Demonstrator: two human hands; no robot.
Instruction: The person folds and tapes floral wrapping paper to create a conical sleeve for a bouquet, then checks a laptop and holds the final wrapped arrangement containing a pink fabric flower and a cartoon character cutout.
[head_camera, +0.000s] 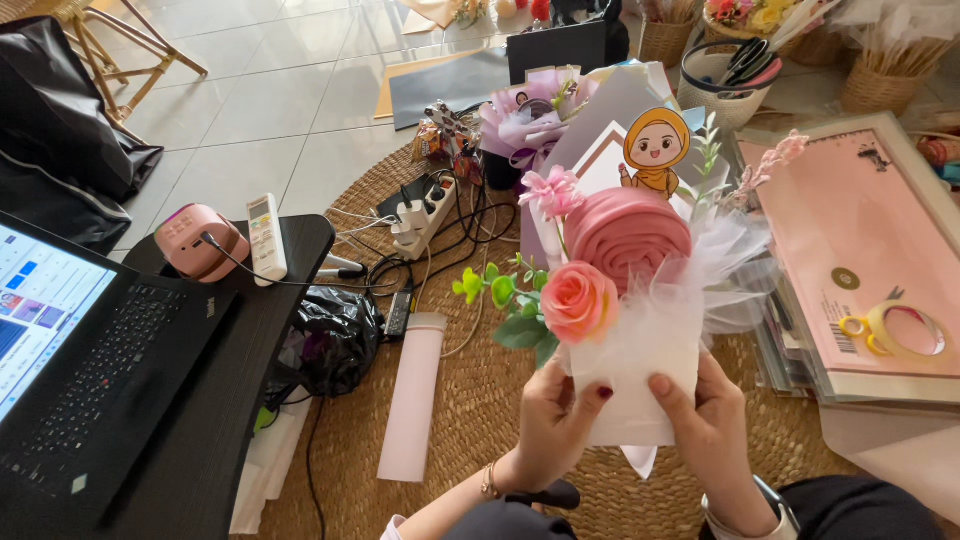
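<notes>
- Step in hand, as judged: checking or adjusting a small gift bouquet in a white paper wrap (640, 375), held upright over the round woven straw mat (470, 400), at about 5 o'clock of the frame centre.
- Contents of wrap: rolled pink fabric bundle (628, 235) at top, peach artificial rose (578, 300) at its 7 o'clock, small pink carnation-like flower (551, 190) at 11 o'clock, cartoon cut-out figure in a yellow headscarf (655, 150) at 12 o'clock, white tulle frill (725, 260) at 3 o'clock.
- Left hand (552, 415): curled around lower left of wrap, thumb (595, 400) pressed flat on the front face; other fingers behind the paper, spread not visible.
- Right hand (705, 420): mirrors this at lower right, thumb (665, 390) on front face, remaining fingers hidden behind; cannot tell how far apart.
- Both grips closed on wrap, thumbs apart with bare paper between.
- Next move, as judged: calls for a light hold to avoid creasing the paper, with one hand kept on the base if the other shifts to the flowers or tulle.
- Surroundings: open black laptop (90, 360) on black desk at 9 o'clock; pink flat boxes (870, 260) with roll of clear tape (900, 330) at 3 o'clock; white power strip (425, 215) at 11 o'clock.
</notes>
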